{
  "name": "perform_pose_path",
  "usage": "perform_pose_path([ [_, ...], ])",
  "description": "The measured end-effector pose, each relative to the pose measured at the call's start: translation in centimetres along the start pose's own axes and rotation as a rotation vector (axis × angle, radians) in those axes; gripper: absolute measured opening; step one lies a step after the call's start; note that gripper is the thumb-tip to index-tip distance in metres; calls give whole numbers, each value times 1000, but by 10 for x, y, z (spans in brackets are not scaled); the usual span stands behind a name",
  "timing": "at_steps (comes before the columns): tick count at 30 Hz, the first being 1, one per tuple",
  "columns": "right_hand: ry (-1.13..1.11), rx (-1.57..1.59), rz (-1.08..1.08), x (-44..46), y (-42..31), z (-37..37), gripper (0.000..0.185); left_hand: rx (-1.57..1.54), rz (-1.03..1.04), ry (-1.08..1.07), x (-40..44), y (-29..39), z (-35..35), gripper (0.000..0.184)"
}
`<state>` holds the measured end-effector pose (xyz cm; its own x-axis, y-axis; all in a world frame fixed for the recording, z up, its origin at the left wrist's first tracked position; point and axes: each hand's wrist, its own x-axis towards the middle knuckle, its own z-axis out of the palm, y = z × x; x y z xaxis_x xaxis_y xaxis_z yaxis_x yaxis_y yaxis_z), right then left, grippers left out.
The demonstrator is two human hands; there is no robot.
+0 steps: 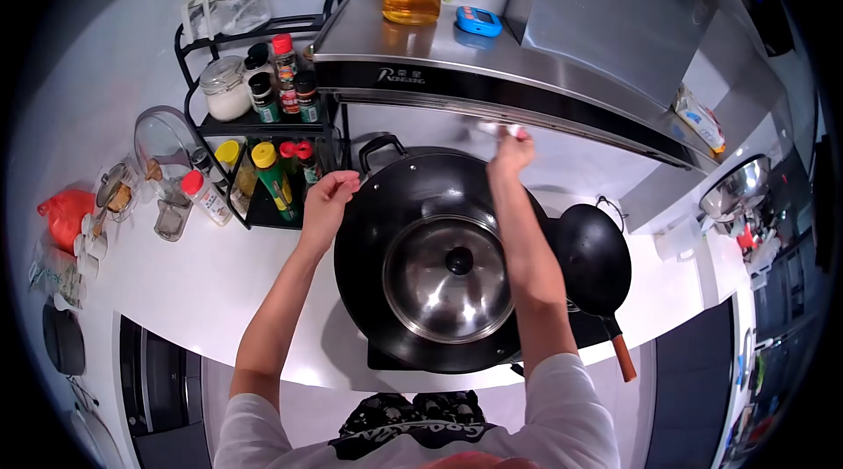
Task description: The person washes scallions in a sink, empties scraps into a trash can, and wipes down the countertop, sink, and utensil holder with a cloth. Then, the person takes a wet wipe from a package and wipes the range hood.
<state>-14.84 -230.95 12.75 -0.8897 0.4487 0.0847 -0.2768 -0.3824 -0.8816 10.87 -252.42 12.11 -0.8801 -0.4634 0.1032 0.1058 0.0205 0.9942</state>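
My right hand [513, 153] is raised over the back of the big black wok [360, 293], below the range hood. Its fingers are closed on a small white item [497, 129], blurred by motion, probably a wipe or cloth. To the left, my left hand [330, 200] hangs by the wok's left rim, near the spice rack. Its fingers are drawn together, and nothing shows in them. Inside the wok sits a shiny steel lid [421, 293] with a black knob [459, 260]. My right forearm hides part of the wok's right side.
A black rack [255, 128] holds several spice bottles and a jar. On the hood [527, 104] stand an oil bottle [411, 0], a blue timer [479, 21] and a wipes pack [700, 118]. A smaller wok [595, 258] with a wooden handle lies right.
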Motion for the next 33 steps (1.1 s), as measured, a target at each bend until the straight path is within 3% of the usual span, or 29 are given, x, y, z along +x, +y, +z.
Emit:
perform_pose_path([
  [7,-182,258,398,-135,31,106,29,-53,-44,60,-31,8,-30,21],
  [10,-273,214,475,-166,38,130,29,-75,-55,77,-38,7,-38,21],
  [13,-430,407,630,-174,23,130,31,-63,-68,77,-44,10,-36,22],
  [16,-424,342,631,-151,-2,109,25,-87,-37,45,-44,8,-32,21],
  [21,-675,285,558,-91,-35,29,22,-42,-64,-9,-44,13,-11,22],
  [24,-780,326,493,-84,-74,-32,27,-91,-52,-56,-41,19,22,21],
  [30,-958,449,502,-96,-155,-108,28,-184,-103,-406,-43,67,109,38],
  [33,-992,339,441,-91,-169,-134,22,-301,-110,-387,-46,73,144,40],
])
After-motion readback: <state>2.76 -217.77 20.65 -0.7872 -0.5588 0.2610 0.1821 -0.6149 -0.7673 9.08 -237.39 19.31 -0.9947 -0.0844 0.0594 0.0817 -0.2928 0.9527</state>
